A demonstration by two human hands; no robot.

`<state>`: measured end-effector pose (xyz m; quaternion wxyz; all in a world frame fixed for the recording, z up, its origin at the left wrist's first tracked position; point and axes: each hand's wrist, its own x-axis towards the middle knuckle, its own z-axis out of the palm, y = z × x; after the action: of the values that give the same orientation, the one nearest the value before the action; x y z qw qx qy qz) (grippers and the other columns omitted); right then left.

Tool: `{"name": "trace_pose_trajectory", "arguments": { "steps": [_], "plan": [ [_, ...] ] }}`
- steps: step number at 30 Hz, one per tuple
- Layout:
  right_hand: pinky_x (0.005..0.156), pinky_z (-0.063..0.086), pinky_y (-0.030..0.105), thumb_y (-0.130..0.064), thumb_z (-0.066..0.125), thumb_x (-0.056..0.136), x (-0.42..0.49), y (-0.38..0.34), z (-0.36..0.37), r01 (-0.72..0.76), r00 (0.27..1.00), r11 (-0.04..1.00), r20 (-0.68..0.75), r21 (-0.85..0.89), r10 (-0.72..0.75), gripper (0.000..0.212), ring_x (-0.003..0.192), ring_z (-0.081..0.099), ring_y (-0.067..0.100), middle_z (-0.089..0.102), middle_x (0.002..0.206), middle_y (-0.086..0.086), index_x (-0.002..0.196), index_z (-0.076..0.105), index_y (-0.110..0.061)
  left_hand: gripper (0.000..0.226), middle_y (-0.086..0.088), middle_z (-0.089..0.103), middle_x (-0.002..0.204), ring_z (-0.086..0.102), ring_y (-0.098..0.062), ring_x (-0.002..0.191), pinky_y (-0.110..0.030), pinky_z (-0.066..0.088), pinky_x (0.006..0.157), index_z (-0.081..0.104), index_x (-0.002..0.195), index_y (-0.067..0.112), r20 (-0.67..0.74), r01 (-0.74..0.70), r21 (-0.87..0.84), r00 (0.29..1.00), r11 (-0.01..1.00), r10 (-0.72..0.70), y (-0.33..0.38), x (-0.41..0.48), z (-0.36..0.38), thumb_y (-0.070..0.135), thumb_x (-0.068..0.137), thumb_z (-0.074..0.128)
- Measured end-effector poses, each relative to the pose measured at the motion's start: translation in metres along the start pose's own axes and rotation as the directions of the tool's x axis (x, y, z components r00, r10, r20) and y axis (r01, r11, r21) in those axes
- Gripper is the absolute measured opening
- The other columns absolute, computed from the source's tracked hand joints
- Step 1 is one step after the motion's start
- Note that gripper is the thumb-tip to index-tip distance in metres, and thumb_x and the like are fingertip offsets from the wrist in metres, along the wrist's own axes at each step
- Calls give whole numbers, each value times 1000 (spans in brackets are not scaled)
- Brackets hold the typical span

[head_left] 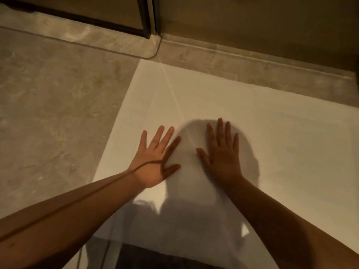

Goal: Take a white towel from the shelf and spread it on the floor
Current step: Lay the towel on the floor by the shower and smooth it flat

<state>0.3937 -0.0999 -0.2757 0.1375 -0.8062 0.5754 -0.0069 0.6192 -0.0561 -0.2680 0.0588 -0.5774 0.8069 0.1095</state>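
Floor (48, 113): grey marbled stone, bare at left. Left hand (155, 162): palm down on white towel (281, 142), fingers (157, 135) splayed, gripping nothing. Right hand (223, 158): likewise flat, fingers spread, empty. Towel: spread flat on floor, beside wall base.

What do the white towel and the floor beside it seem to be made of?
White towel: apparently soft matte cloth, lying flat with faint creases; its weave is too blurred to tell. Floor: probably polished stone or marble-look tile, judging by its mottled veins and slight sheen.
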Motion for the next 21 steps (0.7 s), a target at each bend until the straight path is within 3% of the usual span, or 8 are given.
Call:
{"name": "trace_pose_trajectory", "arguments": {
  "steps": [4,6,9,11,16,21],
  "plan": [
    [117,-9,49,-64,15,93,-50,5,9,49,995,997,86,-55,-45,73,145,-21,24,-18,159,5,152,-10,-27,76,-9,14,158,11,-37,145,-63,15,111,18,150,20,30,-93,97,995,991,90,11,-14,1,64,88,21],
    [117,-6,50,-62,17,94,-73,23,11,94,992,992,96,-81,-86,71,146,-18,23,-14,160,4,152,-7,-28,77,-8,4,159,2,-36,145,-61,10,113,5,151,23,65,-66,138,996,988,58,12,-20,4,66,87,14],
    [117,-2,51,-62,17,94,-94,50,5,16,996,997,88,-79,-9,71,146,-14,24,-9,160,4,153,-2,-28,81,-8,-6,160,-7,-35,145,-59,5,113,-9,150,21,91,-73,198,994,978,55,19,-19,-1,69,85,4],
    [117,-4,50,-64,14,92,-103,60,1,-25,995,996,93,-88,33,74,146,-15,25,-9,160,5,153,-3,-26,84,-8,-7,159,-7,-34,145,-59,7,113,-7,150,21,107,-143,176,986,974,126,37,-15,-5,71,84,8],
    [116,-9,50,-63,16,92,-100,49,2,5,995,999,96,-51,0,75,145,-16,28,-10,159,9,152,-4,-23,99,-3,-34,151,-30,-31,139,-63,-6,111,-37,136,26,227,-191,74,959,979,170,99,-5,5,84,74,14],
    [116,-3,52,-60,20,94,-114,62,4,6,994,998,105,-63,0,71,146,-14,27,-9,160,5,153,-1,-26,107,-10,-34,150,-34,-34,134,-64,-4,110,-40,133,17,205,-216,203,963,955,174,112,-2,8,84,73,17]
  ]
}}
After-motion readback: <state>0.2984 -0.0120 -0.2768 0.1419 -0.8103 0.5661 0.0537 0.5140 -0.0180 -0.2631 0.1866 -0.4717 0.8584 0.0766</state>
